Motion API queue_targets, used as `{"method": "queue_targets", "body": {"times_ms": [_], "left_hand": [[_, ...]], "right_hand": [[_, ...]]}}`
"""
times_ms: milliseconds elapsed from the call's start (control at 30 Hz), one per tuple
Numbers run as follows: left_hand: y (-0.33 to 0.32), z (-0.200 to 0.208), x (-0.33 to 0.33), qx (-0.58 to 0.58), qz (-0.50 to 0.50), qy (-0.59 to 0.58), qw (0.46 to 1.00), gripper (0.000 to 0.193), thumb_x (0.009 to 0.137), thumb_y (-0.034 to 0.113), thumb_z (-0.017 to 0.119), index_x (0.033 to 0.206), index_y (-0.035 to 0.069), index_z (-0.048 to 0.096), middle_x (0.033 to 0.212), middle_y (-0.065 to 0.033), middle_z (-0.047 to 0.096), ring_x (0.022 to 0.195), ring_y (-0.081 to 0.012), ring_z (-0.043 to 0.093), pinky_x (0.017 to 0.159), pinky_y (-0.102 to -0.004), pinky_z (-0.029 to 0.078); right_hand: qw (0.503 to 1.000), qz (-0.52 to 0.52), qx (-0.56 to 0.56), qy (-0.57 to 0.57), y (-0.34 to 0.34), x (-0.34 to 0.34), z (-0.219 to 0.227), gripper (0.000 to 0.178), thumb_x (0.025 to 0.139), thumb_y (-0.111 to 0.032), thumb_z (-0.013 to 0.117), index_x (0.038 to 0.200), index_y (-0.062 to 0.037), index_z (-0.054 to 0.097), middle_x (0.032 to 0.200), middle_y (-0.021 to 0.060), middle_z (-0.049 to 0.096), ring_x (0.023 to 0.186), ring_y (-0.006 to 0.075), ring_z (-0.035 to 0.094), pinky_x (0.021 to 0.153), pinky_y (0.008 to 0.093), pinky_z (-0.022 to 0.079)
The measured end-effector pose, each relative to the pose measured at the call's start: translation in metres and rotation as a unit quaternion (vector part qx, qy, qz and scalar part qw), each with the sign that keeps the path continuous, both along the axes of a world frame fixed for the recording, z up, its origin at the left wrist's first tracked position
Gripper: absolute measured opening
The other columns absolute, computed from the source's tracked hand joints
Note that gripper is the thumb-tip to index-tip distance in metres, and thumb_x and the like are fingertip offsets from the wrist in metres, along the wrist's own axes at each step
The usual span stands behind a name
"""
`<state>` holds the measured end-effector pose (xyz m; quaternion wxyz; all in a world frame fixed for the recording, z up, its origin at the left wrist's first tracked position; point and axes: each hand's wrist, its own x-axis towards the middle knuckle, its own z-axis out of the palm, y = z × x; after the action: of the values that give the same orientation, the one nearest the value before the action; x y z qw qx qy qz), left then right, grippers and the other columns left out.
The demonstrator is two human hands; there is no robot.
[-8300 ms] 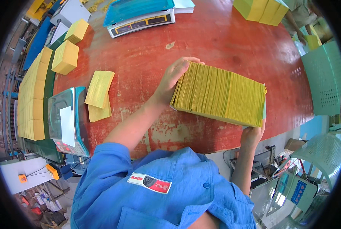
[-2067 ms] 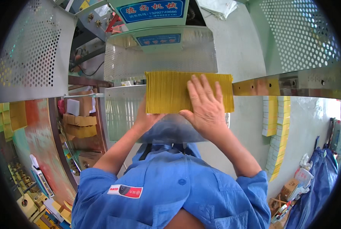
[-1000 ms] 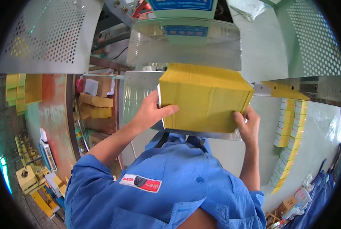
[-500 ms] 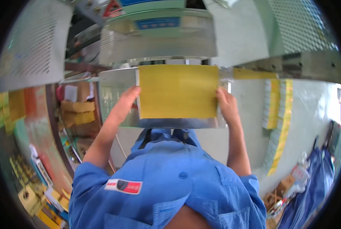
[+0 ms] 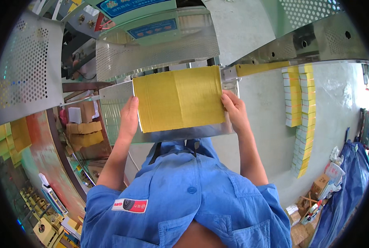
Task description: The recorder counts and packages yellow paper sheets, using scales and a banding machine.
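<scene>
The fingers of the left hand (image 5: 128, 118) are pressed flat along the left edge of a thick yellow stack of sheets (image 5: 179, 98), and the fingers of the right hand (image 5: 234, 109) are curled against its right edge, so the stack is clamped between the two hands. The stack is held edge-up, its ribbed top face turned to the camera, and it is seated on a shiny metal tray (image 5: 172, 134) whose front lip shows just below it. Behind the tray a perforated steel guard (image 5: 151, 53) is seen, with a green machine housing (image 5: 143, 16) above. To the right, a metal rail (image 5: 300, 45) is lined with more yellow sheets, and columns of yellow bundles (image 5: 298, 107) are stacked on the floor. A blue work shirt (image 5: 184, 198) fills the lower view.
</scene>
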<state>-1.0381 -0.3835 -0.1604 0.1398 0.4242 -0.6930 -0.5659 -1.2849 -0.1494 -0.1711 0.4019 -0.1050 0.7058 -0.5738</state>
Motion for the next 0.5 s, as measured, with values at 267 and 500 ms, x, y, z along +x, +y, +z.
{"method": "queue_targets", "body": {"times_ms": [267, 500], "left_hand": [[0.004, -0.002, 0.005, -0.024, 0.029, 0.007, 0.999, 0.044, 0.105, 0.035, 0.039, 0.114, -0.003, 0.059, 0.106, -0.0128, 0.065, 0.096, -0.0217, 0.060, 0.088, -0.0337, 0.045], [0.010, -0.023, 0.003, -0.015, 0.058, 0.051, 0.997, 0.050, 0.106, 0.037, 0.036, 0.118, -0.006, 0.060, 0.116, -0.0153, 0.065, 0.105, -0.0239, 0.061, 0.094, -0.0354, 0.045]], "right_hand": [[0.998, 0.029, -0.050, -0.021, -0.008, 0.000, -0.002, 0.032, 0.098, -0.023, 0.056, 0.118, 0.0007, 0.062, 0.106, 0.0024, 0.065, 0.097, 0.0103, 0.056, 0.087, 0.0257, 0.044], [0.980, -0.024, -0.132, -0.150, -0.007, 0.006, -0.014, 0.032, 0.102, -0.025, 0.050, 0.120, -0.0002, 0.058, 0.118, 0.0067, 0.062, 0.111, 0.0129, 0.055, 0.095, 0.0283, 0.043]]}}
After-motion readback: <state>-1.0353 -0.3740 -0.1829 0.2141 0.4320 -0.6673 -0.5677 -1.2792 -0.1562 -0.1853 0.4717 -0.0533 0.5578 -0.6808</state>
